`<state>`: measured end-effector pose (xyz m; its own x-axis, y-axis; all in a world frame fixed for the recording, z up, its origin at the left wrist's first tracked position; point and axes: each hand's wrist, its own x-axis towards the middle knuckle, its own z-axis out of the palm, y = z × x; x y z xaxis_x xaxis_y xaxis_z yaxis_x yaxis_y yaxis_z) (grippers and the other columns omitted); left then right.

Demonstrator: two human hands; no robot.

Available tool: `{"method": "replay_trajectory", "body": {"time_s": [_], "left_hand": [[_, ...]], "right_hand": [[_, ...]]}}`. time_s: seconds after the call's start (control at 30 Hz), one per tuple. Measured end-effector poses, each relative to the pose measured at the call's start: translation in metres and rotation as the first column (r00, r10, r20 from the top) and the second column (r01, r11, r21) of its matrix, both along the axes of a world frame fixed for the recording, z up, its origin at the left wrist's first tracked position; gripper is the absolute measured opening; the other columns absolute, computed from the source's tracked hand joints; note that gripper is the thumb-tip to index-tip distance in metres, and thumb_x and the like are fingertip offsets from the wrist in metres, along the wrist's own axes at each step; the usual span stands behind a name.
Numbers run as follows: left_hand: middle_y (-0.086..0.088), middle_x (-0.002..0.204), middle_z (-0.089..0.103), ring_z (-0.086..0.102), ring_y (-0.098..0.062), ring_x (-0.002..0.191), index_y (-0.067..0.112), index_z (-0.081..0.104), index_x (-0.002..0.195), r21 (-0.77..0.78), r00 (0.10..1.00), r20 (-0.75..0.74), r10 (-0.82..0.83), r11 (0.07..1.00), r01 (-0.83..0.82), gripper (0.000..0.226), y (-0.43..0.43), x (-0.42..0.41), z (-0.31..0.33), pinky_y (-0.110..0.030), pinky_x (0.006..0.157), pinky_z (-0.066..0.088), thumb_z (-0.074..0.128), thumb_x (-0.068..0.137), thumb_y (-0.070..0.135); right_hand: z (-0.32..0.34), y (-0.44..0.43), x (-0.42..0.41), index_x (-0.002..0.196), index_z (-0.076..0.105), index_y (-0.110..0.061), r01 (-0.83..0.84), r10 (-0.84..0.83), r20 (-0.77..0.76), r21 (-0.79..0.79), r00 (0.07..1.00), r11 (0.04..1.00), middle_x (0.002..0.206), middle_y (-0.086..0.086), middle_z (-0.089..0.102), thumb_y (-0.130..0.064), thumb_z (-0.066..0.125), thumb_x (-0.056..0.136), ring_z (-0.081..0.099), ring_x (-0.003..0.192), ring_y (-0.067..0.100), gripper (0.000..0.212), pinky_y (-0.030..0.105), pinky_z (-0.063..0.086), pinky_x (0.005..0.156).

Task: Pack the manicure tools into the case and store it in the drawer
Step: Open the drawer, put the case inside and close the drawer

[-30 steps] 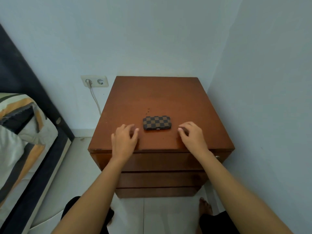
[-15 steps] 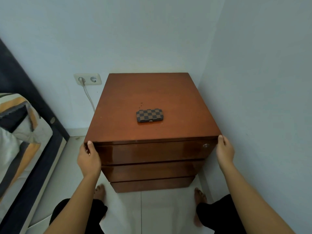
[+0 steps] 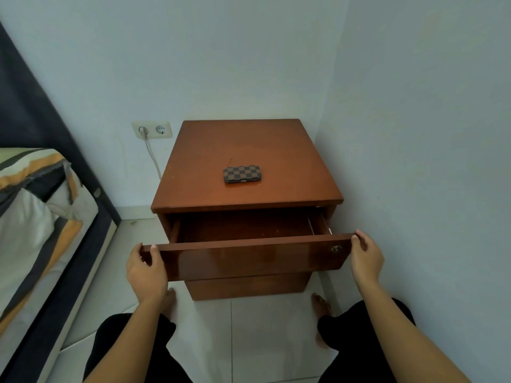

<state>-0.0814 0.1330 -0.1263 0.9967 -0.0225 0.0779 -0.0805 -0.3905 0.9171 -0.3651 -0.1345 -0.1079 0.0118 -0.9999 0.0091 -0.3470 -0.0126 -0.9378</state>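
Observation:
A closed checkered brown case [image 3: 242, 174] lies flat near the middle of the wooden nightstand top [image 3: 290, 167]. Below it the top drawer [image 3: 249, 257] is pulled out, and what shows of its inside looks bare. My left hand [image 3: 146, 268] grips the left end of the drawer front. My right hand [image 3: 366, 255] grips the right end, beside a small metal lock [image 3: 335, 248]. No loose manicure tools are visible.
The nightstand stands in a corner, with the wall [image 3: 428, 161] close on its right. A bed with striped bedding [image 3: 36, 217] lies to the left. A wall socket [image 3: 152, 129] with a plugged white cable sits behind. My knees and bare feet are on the tiled floor [image 3: 249, 341].
My hands left the nightstand top, took the two ends of the top drawer front, and pulled the drawer open towards me. The case has stayed in place.

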Motion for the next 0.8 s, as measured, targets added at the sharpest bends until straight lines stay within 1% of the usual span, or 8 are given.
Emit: {"method": "replay_trajectory", "body": {"time_s": [0.23,0.33,0.4,0.47,0.53,0.63,0.7,0.8], "left_hand": [[-0.018,0.134,0.044,0.041,-0.031,0.125,0.004,0.038,0.134,0.020,0.999,0.043,0.024,1.000,-0.025,0.044,0.034,-0.042,-0.002,-0.044,0.104,0.034,0.045,0.095,0.025],[-0.020,0.132,0.044,0.043,-0.033,0.122,0.003,0.040,0.132,0.113,0.999,0.038,-0.025,0.993,0.021,0.042,0.038,-0.042,0.007,-0.048,0.102,0.037,0.047,0.095,0.022],[-0.020,0.132,0.043,0.046,-0.033,0.118,0.004,0.042,0.131,0.213,0.996,0.056,-0.074,0.975,0.061,0.042,0.037,-0.037,0.015,-0.050,0.099,0.041,0.049,0.093,0.022],[-0.020,0.135,0.043,0.047,-0.033,0.118,0.003,0.043,0.131,0.325,0.986,0.107,-0.129,0.942,0.088,0.045,0.032,-0.028,0.023,-0.049,0.096,0.042,0.054,0.091,0.021],[-0.020,0.138,0.042,0.042,-0.033,0.126,0.003,0.042,0.132,0.429,0.959,0.159,-0.236,0.891,0.148,0.050,0.023,-0.013,0.030,-0.049,0.101,0.038,0.057,0.089,0.025],[-0.017,0.144,0.040,0.034,-0.031,0.134,0.005,0.040,0.137,0.597,0.868,0.198,-0.455,0.759,0.262,0.059,-0.001,0.018,0.033,-0.047,0.108,0.032,0.057,0.089,0.036],[-0.013,0.149,0.034,0.025,-0.028,0.140,0.009,0.035,0.141,0.701,0.796,0.193,-0.573,0.649,0.297,0.066,-0.022,0.038,0.035,-0.044,0.113,0.023,0.052,0.089,0.046],[-0.008,0.156,0.018,0.006,-0.023,0.145,0.015,0.023,0.147,0.785,0.728,0.158,-0.667,0.532,0.318,0.072,-0.055,0.064,0.038,-0.039,0.115,0.004,0.039,0.090,0.057]], "right_hand": [[-0.004,0.030,-0.045,0.112,0.062,-0.004,-0.050,0.049,-0.032,-0.027,0.998,0.998,0.115,0.017,0.064,-0.012,0.050,0.092,0.058,0.108,0.029,0.025,0.031,0.043,0.090],[0.001,0.025,-0.046,0.110,0.063,-0.002,-0.119,0.115,-0.138,-0.019,0.984,0.993,0.115,0.019,0.064,-0.010,0.051,0.091,0.058,0.109,0.032,0.024,0.039,0.044,0.095],[0.009,0.018,-0.041,0.114,0.061,0.001,-0.201,0.191,-0.241,-0.019,0.952,0.979,0.119,0.022,0.062,-0.007,0.053,0.089,0.057,0.111,0.034,0.028,0.038,0.042,0.098],[0.019,0.011,-0.032,0.120,0.057,0.003,-0.310,0.276,-0.373,-0.033,0.886,0.950,0.124,0.023,0.059,-0.005,0.055,0.087,0.054,0.116,0.035,0.033,0.039,0.040,0.101],[0.031,0.003,-0.018,0.125,0.052,0.000,-0.436,0.357,-0.502,-0.045,0.788,0.899,0.131,0.020,0.054,-0.008,0.056,0.087,0.049,0.122,0.033,0.039,0.040,0.037,0.104],[0.047,-0.007,0.015,0.133,0.047,-0.010,-0.605,0.419,-0.652,-0.077,0.632,0.792,0.141,0.010,0.046,-0.019,0.054,0.090,0.039,0.132,0.025,0.045,0.038,0.034,0.108],[0.056,-0.014,0.043,0.137,0.043,-0.015,-0.694,0.407,-0.740,-0.111,0.536,0.712,0.147,0.004,0.040,-0.026,0.051,0.091,0.029,0.139,0.020,0.047,0.036,0.029,0.112],[0.068,-0.023,0.092,0.139,0.039,-0.019,-0.788,0.378,-0.807,-0.165,0.454,0.593,0.151,0.001,0.034,-0.033,0.049,0.092,0.020,0.143,0.017,0.050,0.035,0.028,0.113]]}}
